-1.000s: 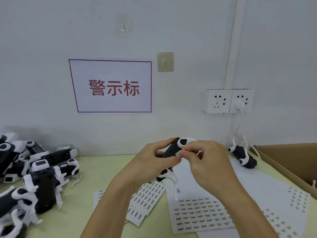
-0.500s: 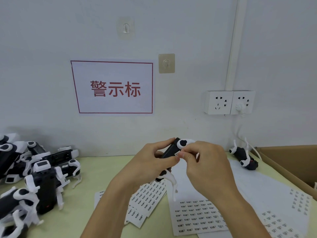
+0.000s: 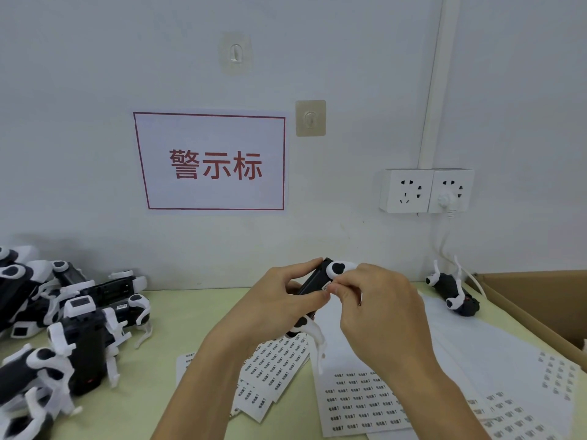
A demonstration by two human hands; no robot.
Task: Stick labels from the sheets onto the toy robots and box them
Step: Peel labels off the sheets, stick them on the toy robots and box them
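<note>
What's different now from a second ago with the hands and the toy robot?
Almost nothing. The left hand still grips the toy robot and the right hand keeps its fingertips on the small label. Label sheets, the robot pile and the cardboard box are unmoved.

The one camera sits on my head and looks forward and slightly down across the surface [image 3: 190,312] toward the wall [image 3: 95,74] at its far edge. It is close: my forearms rise from the bottom edge of the view. The wall fills the upper half, the surface the lower. No second view shares anything.
</note>
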